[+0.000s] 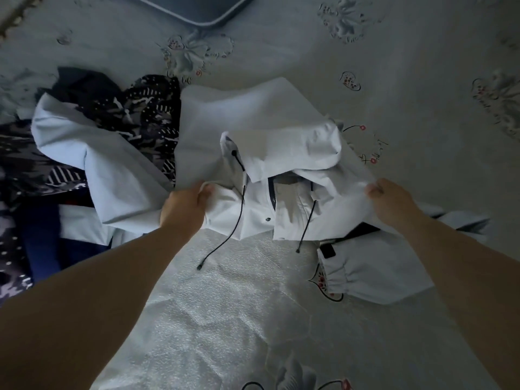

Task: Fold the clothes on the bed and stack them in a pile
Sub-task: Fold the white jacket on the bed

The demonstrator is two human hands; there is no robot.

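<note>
A pale hooded jacket (281, 175) is lying front-up across the middle of the bed (422, 66), its hood (284, 144) pointing away from the person and its hem end toward them, so its long axis is running from far to near. The hood is flopping forward over the collar. Two dark drawcords (225, 240) are trailing down from the collar onto the bedspread.

The left hand (185, 206) is gripping the jacket at its left shoulder area, fingers curled into the fabric. The right hand (391, 198) is pinching the fabric at the right shoulder, thumb and fingers closed on it. One sleeve (377, 271), with an elastic cuff, is lying to the right and near, beneath the right forearm; the other sleeve (92, 164) is spreading out to the left.

That left sleeve is resting partly over a heap of dark patterned clothes (140, 116), which is sitting unfolded at the left side of the bed. A dark blue garment (45, 243) is lying at the near left edge of that heap.

At the far edge, a blue-grey cushion (197, 7) is lying on the bedspread, well apart from the jacket.
</note>
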